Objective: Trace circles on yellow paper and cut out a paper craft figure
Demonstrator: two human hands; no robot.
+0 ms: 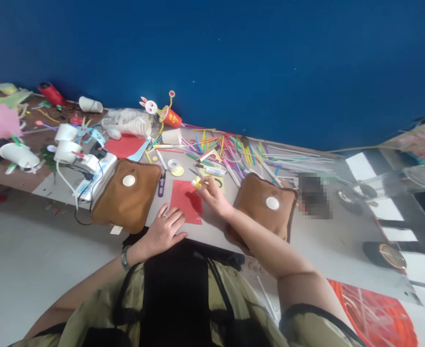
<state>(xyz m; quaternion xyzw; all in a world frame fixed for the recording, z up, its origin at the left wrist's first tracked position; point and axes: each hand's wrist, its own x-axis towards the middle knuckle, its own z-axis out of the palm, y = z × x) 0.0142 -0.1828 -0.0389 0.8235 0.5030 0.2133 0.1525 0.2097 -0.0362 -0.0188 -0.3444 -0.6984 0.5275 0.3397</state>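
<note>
deep blue wall backs a grey desk (pixel 212 231) strewn with craft bits. a red paper sheet (pixel 186 202) lies flat on the desk just in front of the person. the left hand (pixel 165 229) rests released, fingers spread flat, on the desk at the sheet's near left corner, touching its edge. the right hand (pixel 212 193) sits at the sheet's far right corner, fingers pinched around a small glue stick (pixel 197 183) with a yellow end, whose tip is over the sheet's top edge; whether it touches the paper cannot be told. a brown pouch (pixel 127 195) with a white disc lies just left of the sheet, and a second brown pouch (pixel 266 205) lies right of it, beside the right forearm. a heap of coloured straws (pixel 234 152) spreads behind the sheet, with white paper cups (pixel 65 142) and a red cup (pixel 171 117) further left.
</note>
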